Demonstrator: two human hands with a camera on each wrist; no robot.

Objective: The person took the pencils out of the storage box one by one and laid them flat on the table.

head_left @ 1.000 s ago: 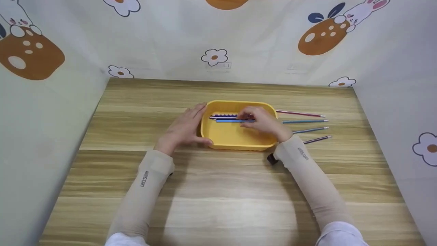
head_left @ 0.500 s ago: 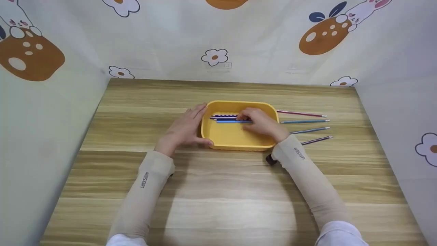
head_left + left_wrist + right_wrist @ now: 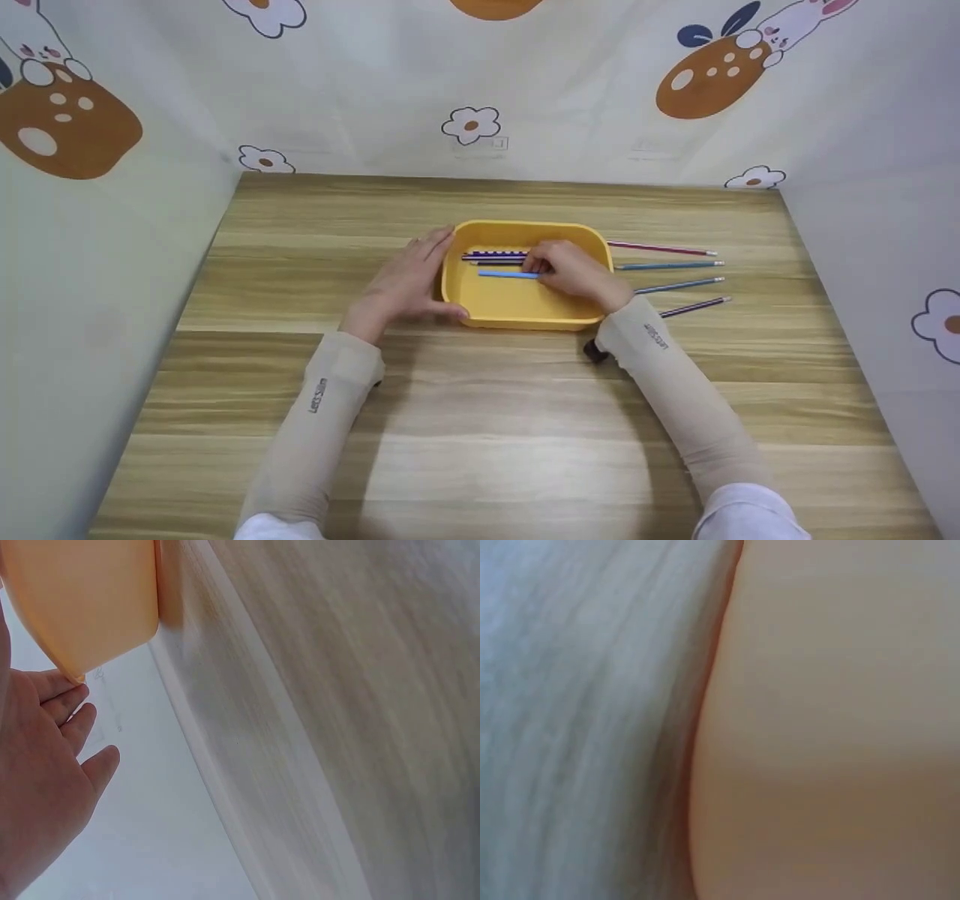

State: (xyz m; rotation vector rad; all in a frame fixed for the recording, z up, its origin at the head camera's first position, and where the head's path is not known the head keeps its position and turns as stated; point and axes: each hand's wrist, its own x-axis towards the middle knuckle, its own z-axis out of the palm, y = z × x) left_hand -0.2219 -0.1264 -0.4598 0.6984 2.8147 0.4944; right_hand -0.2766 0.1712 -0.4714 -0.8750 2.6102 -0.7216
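Nearest, the person's forearms, in beige sleeves (image 3: 679, 397), reach across the wooden tabletop (image 3: 517, 427) towards a yellow box (image 3: 532, 324). The left hand (image 3: 405, 281) spans the box's left end, thumb at the near corner and fingers running to the far corner; the left wrist view shows fairly straight fingers touching the rim, so it steadies the box rather than clasping it.

The right hand (image 3: 574, 271) is down inside the box, towards its right side, fingers curled at the right end of a light-blue stick (image 3: 504, 274), likely a pencil. Whether they pinch it cannot be told: the hand hides that end, and the right wrist view shows only blurred surfaces.

Just beyond the stick, dark purple pencils (image 3: 491, 257) lie close together along the box's far side, their right ends covered by the hand; their exact number is unclear.

Outside, right of the box, four pencils lie fanned apart on the tabletop, from near to far: purple (image 3: 694, 307), blue (image 3: 679, 286), teal (image 3: 667, 266) and red (image 3: 664, 248).

The work looks partway along: several pencils are in the box, the light-blue stick seems not yet lined up against them, and the four outside appear untouched.
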